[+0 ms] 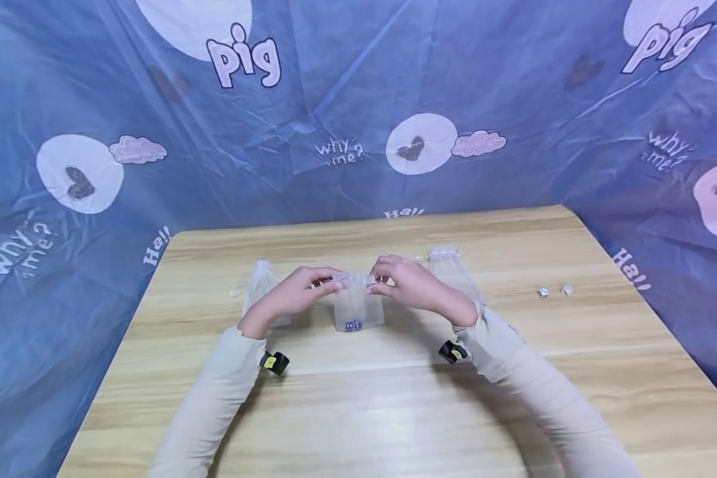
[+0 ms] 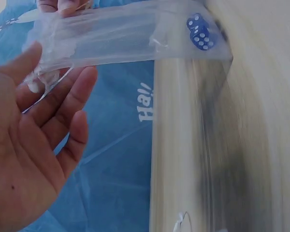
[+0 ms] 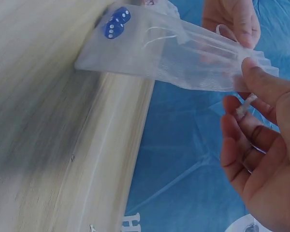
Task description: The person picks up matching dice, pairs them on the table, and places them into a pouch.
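Note:
A sheer white drawstring organza bag (image 1: 358,307) hangs upright between the two hands, its lower edge at the tabletop. Two blue dice (image 1: 353,325) with white pips lie at its bottom, showing through the mesh. My left hand (image 1: 299,290) pinches one side of the gathered mouth between thumb and forefinger; the other fingers are loosely bent. On the opposite side, my right hand (image 1: 412,282) pinches the top edge, thumb over the fabric. A bit of the white drawstring (image 3: 245,105) sticks out by the right fingers. The bag's top (image 2: 50,46) looks bunched in the left wrist view.
One more sheer bag (image 1: 258,287) lies behind the left hand, and another (image 1: 448,265) behind the right. Two whitish dice (image 1: 543,292) sit apart on the right of the wooden table (image 1: 358,411). A blue printed cloth (image 1: 334,86) hangs around the table's back and sides.

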{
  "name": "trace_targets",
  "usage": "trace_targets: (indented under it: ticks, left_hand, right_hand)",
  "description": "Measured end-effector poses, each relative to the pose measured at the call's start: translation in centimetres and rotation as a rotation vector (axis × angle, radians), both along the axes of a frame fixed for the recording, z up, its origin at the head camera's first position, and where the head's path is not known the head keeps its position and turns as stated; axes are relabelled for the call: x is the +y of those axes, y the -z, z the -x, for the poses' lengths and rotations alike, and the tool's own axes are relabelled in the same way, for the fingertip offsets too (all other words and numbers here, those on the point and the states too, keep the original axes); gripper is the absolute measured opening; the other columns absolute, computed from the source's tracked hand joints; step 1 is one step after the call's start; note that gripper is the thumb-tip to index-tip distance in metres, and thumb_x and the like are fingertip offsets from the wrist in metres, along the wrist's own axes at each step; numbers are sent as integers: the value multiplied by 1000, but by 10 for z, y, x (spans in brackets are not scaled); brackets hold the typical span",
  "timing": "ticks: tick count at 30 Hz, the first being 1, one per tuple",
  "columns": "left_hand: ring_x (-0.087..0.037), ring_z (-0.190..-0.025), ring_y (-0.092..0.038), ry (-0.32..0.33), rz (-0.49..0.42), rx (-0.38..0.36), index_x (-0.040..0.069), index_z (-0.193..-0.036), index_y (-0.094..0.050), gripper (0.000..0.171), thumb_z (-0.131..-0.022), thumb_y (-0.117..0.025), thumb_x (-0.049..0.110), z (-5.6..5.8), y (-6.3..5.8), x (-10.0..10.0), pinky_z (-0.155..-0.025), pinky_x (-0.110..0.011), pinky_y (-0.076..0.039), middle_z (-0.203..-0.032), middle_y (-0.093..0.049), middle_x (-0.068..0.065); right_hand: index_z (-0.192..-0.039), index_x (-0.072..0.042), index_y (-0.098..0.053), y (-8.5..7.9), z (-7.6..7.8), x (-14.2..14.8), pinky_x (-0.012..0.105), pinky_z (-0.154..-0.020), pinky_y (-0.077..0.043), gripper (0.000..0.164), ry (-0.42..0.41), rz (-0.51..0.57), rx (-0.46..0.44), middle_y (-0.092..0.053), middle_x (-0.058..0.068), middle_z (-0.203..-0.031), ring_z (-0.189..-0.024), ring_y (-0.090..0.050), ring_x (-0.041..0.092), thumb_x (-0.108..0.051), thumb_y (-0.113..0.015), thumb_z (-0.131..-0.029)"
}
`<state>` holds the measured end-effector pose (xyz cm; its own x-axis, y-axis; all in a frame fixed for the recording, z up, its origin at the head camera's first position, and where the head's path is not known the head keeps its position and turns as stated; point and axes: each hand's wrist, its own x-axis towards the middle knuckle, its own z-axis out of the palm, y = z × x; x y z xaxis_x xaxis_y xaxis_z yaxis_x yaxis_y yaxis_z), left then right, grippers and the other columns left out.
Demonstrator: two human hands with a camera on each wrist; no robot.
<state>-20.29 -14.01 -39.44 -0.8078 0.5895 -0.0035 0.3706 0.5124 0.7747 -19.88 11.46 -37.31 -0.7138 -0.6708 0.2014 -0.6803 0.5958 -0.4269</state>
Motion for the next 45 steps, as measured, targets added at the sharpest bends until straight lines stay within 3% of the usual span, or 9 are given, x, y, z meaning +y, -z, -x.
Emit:
trace_targets:
  ticks: [8,17,23,29,34,37,41,44,45]
  left_hand:
    - [-13,-80,-68,-9,28,48,7,-105,-73,26,-99,-53,21,1,-1,-12,-84,-35,-54,-84,-74,-3]
    - [-18,-90,-73,8,74,75,3,-128,-61,34,-101,-48,19,2,-4,-31,-96,-45,-50,-100,-75,-10]
    - [-19,-92,-72,-21,76,61,3,-128,-62,35,-100,-49,21,3,-4,-40,-97,-46,-50,-102,-75,-10]
    - [-21,-91,-73,-27,44,49,4,-127,-62,35,-100,-50,22,5,1,-41,-95,-45,-51,-100,-74,-12]
    - [-20,-89,-71,-48,60,23,5,-127,-62,36,-100,-51,25,5,10,-38,-83,-34,-53,-106,-73,-13]
    - [-16,-66,-60,-56,92,-4,9,-129,-62,36,-99,-53,27,5,15,-33,-63,-28,-47,-108,-72,-12]
    - [-22,-83,-64,-5,124,-60,10,-141,-49,44,-99,-53,23,3,22,-26,-80,-36,-55,-119,-66,-15]
    - [-33,-120,-57,47,126,-90,9,-149,-34,56,-98,-54,19,0,27,-22,-104,-46,-45,-132,-58,-19]
    - [-35,-120,-57,58,121,-104,9,-151,-30,59,-98,-55,18,-1,28,-21,-105,-48,-44,-133,-57,-21]
  right_hand:
    - [-98,-5,-73,5,2,2,30,-75,-55,16,-23,54,6,-72,4,-92,-81,-68,15,-16,-63,-92]
    - [-100,-6,-75,8,5,30,22,-61,-52,16,30,93,-33,-74,6,-88,-67,-65,14,-13,-65,-90]
    - [-100,-8,-76,12,7,44,20,-56,-46,15,80,66,-60,-73,3,-82,-65,-65,19,-15,-66,-90]
    - [-98,-8,-76,13,10,45,21,-55,-46,14,91,73,-50,-73,5,-80,-62,-62,13,-14,-66,-90]
    - [-101,-5,-74,20,8,39,27,-65,-52,17,131,108,-162,-74,9,-91,-72,-65,16,-15,-64,-91]
    - [-106,-4,-72,29,6,32,30,-71,-54,20,146,114,-245,-73,11,-99,-80,-66,18,-17,-62,-93]
    - [-120,0,-63,44,3,21,27,-70,-53,31,125,111,-347,-70,14,-102,-79,-63,16,-18,-60,-94]
    - [-133,2,-51,53,0,11,25,-65,-53,44,128,130,-476,-67,16,-103,-72,-62,15,-19,-60,-95]
    - [-136,2,-47,56,-2,8,25,-63,-54,48,133,141,-529,-65,17,-103,-70,-61,15,-18,-59,-95]
